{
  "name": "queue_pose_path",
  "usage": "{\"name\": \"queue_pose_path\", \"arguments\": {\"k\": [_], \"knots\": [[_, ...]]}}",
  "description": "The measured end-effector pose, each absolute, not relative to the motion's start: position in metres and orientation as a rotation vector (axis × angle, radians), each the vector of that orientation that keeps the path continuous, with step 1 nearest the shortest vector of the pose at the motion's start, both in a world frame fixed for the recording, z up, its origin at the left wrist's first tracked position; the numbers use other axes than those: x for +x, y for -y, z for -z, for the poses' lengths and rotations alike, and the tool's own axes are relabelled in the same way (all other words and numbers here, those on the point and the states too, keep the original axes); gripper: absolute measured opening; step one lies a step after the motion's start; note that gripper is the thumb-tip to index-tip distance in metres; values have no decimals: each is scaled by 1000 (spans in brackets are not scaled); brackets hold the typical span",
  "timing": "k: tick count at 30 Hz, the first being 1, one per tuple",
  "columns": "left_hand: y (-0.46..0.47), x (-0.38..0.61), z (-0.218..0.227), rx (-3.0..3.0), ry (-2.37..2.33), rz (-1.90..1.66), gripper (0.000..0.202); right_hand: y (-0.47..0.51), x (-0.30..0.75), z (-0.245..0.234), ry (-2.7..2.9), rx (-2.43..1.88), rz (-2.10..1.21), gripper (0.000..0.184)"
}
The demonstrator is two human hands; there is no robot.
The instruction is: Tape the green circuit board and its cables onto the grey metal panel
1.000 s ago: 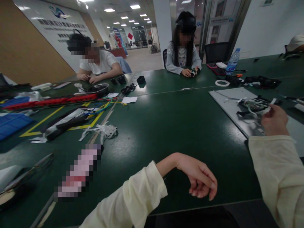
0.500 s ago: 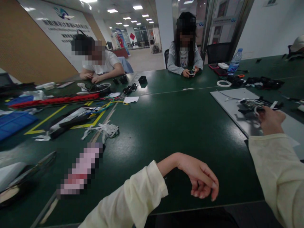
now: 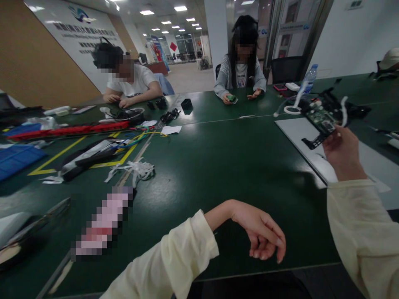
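Observation:
My right hand [image 3: 343, 153] is closed on the lower edge of a green circuit board [image 3: 324, 118]. Black plastic brackets are attached to the board, and white cables hang off both sides. It is held up and tilted above a pale flat board [image 3: 311, 153] on the table. My left hand [image 3: 258, 232] hangs limp from a bent wrist near the table's front edge. Its fingers are loosely curled, with some space between them, and nothing shows in them.
Across the green table [image 3: 199, 166] sit two people; one holds a small green board [image 3: 232, 99]. A water bottle [image 3: 308, 79] and a white ring [image 3: 292, 109] lie back right. To the left are tangled white strips [image 3: 141, 171], a red strip [image 3: 71, 129] and a blue tray [image 3: 21, 160].
My right hand has lifted the circuit board with its brackets off the pale board and tilted it up. My left hand has hardly moved. The far person's hands have parted.

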State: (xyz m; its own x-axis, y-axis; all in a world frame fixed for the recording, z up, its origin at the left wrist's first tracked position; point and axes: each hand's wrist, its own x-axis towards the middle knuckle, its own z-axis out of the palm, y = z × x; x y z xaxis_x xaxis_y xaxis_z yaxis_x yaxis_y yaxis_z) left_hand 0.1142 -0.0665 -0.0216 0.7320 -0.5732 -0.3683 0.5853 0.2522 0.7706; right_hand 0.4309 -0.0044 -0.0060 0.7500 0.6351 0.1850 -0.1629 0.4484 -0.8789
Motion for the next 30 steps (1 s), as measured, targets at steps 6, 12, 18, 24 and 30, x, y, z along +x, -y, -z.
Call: {"name": "queue_pose_path", "arguments": {"k": [6, 12, 18, 24, 30], "knots": [[72, 108, 1, 1354, -53, 572, 18, 3, 356, 24, 732, -1016, -1024, 27], [48, 69, -47, 1663, -723, -666, 20, 11, 325, 31, 917, -999, -1297, 25], [8, 20, -27, 1300, -1164, -1303, 26, 20, 310, 30, 953, -970, -1421, 24], [8, 8, -16, 993, -836, -801, 29, 28, 293, 29, 957, -964, -1489, 28], [10, 4, -15, 985, -882, -820, 20, 30, 288, 32, 972, -997, -1518, 29]]}}
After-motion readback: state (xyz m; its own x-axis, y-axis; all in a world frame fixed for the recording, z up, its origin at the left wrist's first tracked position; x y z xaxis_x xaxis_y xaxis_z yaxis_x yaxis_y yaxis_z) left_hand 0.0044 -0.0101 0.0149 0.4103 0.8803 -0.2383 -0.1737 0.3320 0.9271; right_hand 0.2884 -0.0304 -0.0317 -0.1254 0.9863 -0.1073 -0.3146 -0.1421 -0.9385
